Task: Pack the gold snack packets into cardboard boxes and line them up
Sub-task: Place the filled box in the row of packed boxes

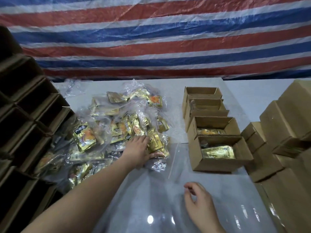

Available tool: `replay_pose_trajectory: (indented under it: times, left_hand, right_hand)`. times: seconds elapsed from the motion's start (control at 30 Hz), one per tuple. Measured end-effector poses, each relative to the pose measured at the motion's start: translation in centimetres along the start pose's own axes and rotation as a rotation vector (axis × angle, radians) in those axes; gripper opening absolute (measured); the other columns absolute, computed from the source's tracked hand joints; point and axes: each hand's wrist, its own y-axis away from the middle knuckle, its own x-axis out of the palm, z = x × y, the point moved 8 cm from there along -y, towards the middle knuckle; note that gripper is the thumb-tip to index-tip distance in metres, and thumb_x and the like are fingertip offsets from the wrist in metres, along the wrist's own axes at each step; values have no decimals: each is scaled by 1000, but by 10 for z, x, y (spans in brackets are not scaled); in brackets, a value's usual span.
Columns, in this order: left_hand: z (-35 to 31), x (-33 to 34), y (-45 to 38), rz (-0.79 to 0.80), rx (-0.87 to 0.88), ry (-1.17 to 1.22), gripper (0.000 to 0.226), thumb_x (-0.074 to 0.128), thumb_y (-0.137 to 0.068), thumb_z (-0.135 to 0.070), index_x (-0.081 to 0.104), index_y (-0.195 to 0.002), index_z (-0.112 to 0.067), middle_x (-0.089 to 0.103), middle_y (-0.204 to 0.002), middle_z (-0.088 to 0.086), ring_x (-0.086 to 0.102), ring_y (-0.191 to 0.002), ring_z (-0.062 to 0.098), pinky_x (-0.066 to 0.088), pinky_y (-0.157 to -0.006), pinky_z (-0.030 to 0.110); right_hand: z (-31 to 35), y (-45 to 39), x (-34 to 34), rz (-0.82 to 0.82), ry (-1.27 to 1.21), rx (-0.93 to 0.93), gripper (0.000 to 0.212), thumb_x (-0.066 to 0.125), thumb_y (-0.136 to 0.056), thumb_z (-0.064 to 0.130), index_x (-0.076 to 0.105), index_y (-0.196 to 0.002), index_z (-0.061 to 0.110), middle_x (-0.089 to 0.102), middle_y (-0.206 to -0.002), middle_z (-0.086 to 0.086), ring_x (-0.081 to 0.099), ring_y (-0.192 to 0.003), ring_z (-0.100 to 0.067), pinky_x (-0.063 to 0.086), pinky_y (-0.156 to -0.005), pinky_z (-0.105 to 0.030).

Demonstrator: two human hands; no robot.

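Note:
A heap of gold snack packets (117, 125), tangled in clear plastic wrap, lies on the left half of the white table (210, 185). My left hand (138, 148) reaches into the heap's near right edge, with fingers and thumb closing round a few gold packets (155, 144). My right hand (198, 202) hovers over the table near me, fingers loosely curled and holding nothing. Several open cardboard boxes stand in a line on the right. The nearest box (218, 163) and the one behind it (193, 130) each show a gold packet inside. The two farthest boxes (186, 98) look empty.
Empty open cartons (25, 115) are stacked in a wall along the left edge. More cardboard boxes (277, 132) are piled on the right. A red, white and blue striped tarp (151, 39) hangs behind the table. Clear plastic film (176, 157) covers the table surface.

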Motion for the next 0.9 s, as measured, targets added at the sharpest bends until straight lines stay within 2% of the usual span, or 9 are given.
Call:
replay_pose_trajectory:
  times: [0.07, 0.13, 0.23, 0.37, 0.5, 0.57, 0.63, 0.73, 0.9]
  left_hand:
    - [-14, 1, -6, 31, 18, -47, 78, 44, -93, -61, 18, -152, -18, 25, -158, 6, 27, -144, 29, 14, -119, 48]
    - [-25, -6, 4, 15, -26, 40, 65, 45, -95, -54, 30, -147, -18, 30, -155, 8, 35, -139, 32, 21, -117, 50]
    - [-30, -31, 52, -97, -140, 477, 46, 48, -96, -37, 47, -134, -12, 48, -136, 12, 48, -123, 31, 38, -105, 38]
    - [-5, -69, 146, -220, -323, 840, 37, 45, -95, -35, 51, -127, -16, 51, -128, 5, 49, -120, 21, 36, -101, 26]
    - [36, -122, 231, -395, -434, 872, 44, 46, -93, -39, 49, -134, -25, 50, -132, -4, 47, -122, 12, 34, -103, 19]
    - [57, -159, 268, -543, -498, 847, 43, 47, -92, -38, 51, -133, -25, 51, -131, -7, 47, -120, 7, 34, -101, 14]
    - [67, -196, 299, -674, -535, 841, 38, 48, -93, -35, 53, -129, -24, 53, -125, -8, 49, -112, 3, 34, -95, 8]
    - [67, -242, 340, -785, -520, 845, 35, 49, -94, -36, 55, -126, -24, 55, -121, -10, 53, -107, 2, 41, -95, 16]
    - [72, -307, 408, -912, -493, 685, 33, 45, -94, -36, 60, -119, -22, 60, -113, -12, 53, -103, 0, 43, -93, 22]
  right_hand:
    - [9, 8, 17, 71, 4, -23, 15, 70, -81, -6, 72, -85, 8, 67, -84, 3, 63, -77, -6, 50, -75, -22]
    - [17, 17, 24, 92, 8, -8, 16, 71, -80, -6, 74, -82, 9, 69, -83, 4, 64, -74, -8, 51, -75, -24]
    - [34, 23, 23, 59, -12, 45, 21, 75, -76, -7, 75, -75, 14, 71, -74, 1, 64, -67, -10, 49, -66, -14]
    - [92, 9, 26, 74, -38, 86, 35, 79, -75, -2, 68, -64, 30, 67, -57, 0, 58, -49, -12, 41, -61, -1]
    - [195, -6, 43, 121, -38, -94, 39, 79, -77, 1, 64, -66, 36, 69, -68, -6, 63, -64, -25, 40, -62, 1]
    - [251, -8, 57, 196, -95, -191, 29, 75, -83, 8, 67, -73, 34, 70, -77, -3, 63, -74, -26, 47, -66, -19]
    - [303, -6, 76, 301, -158, -293, 26, 68, -89, 11, 65, -79, 35, 69, -82, 0, 64, -81, -26, 43, -67, -28]
    - [380, 13, 90, 397, -226, -470, 26, 63, -93, 13, 64, -86, 38, 67, -82, 15, 64, -80, -11, 44, -64, -25]
    - [461, 48, 111, 546, -266, -620, 14, 59, -95, 25, 63, -95, 38, 65, -87, 17, 60, -83, 5, 47, -69, -17]
